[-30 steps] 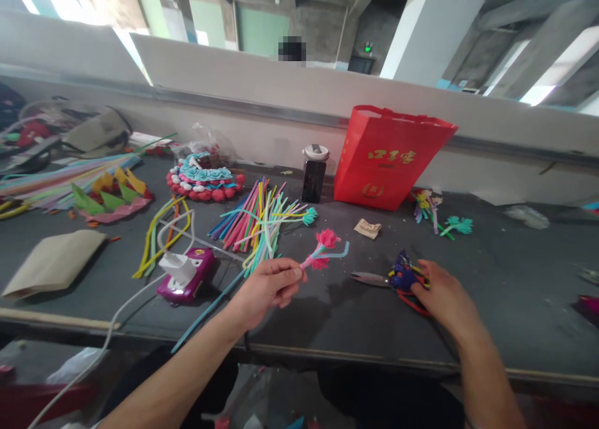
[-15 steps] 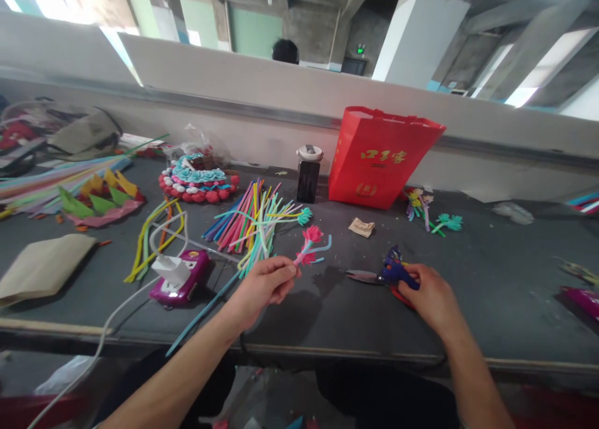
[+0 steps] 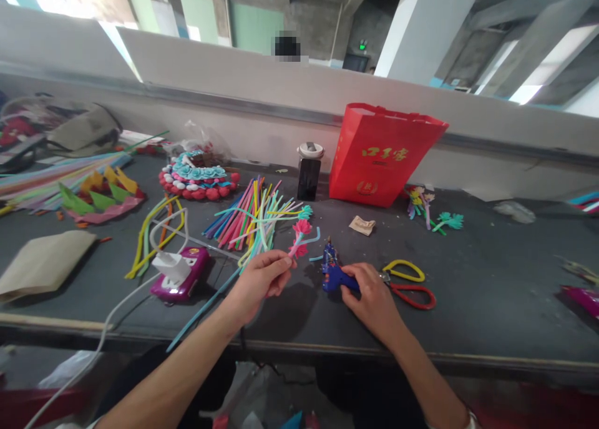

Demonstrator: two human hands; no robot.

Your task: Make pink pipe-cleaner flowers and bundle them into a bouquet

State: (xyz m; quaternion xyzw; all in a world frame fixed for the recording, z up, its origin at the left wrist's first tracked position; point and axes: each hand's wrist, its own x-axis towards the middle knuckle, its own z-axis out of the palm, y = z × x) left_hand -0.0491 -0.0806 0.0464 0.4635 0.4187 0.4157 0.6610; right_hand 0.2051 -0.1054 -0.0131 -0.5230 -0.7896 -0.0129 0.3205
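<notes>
Pinched in my left hand is the pink stem of a straw flower, with pink fringed blooms and thin light blue pieces sticking out. My right hand is closed around the handle of a blue hot glue gun, whose nozzle points away from me, close to the flower. Just right of that hand lie scissors with one yellow and one red handle loop; their blades are hidden by the hand. A short light blue straw piece shows between the flower and the glue gun.
Loose coloured straws lie in a pile beyond my left hand. A purple power strip with a white plug sits left. Behind stand a lidded cup, a black phone and a red bag. Finished-looking flowers lie right.
The glue gun has moved left in my right hand, towards the flower, and off the scissors, whose handles now show. My left hand and the flower have shifted slightly left.
</notes>
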